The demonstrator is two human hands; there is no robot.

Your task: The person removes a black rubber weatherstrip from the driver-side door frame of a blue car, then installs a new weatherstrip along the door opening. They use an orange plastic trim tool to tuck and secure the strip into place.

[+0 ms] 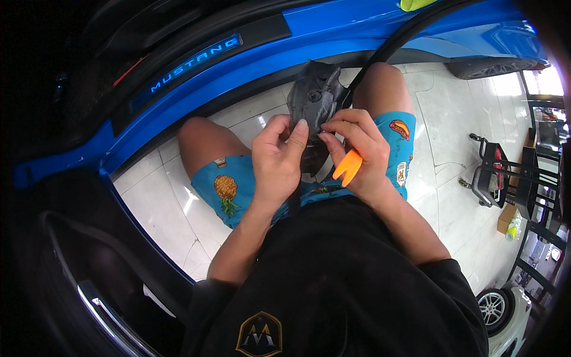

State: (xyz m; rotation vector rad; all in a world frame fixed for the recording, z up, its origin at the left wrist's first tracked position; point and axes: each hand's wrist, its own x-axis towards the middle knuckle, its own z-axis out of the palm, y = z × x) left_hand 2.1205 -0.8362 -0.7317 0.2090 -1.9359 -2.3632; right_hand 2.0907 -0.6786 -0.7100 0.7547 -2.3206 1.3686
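Note:
Over my lap I hold a dark grey, irregularly shaped moulded piece, which looks like a plastic car trim part; its upper end points toward the car. My left hand is closed on its left edge, the thumb lying on its face. On the other side, my right hand has thumb and fingertips pinched at the piece's right edge. An orange trim pry tool with a notched end is tucked in that hand's palm, its far end hidden by the hand.
Ahead runs a blue car's door sill with a lit plate; a black strip hangs over it. The dark open door is at left. Right stand a wheeled cart, a cardboard box and a white car's wheel.

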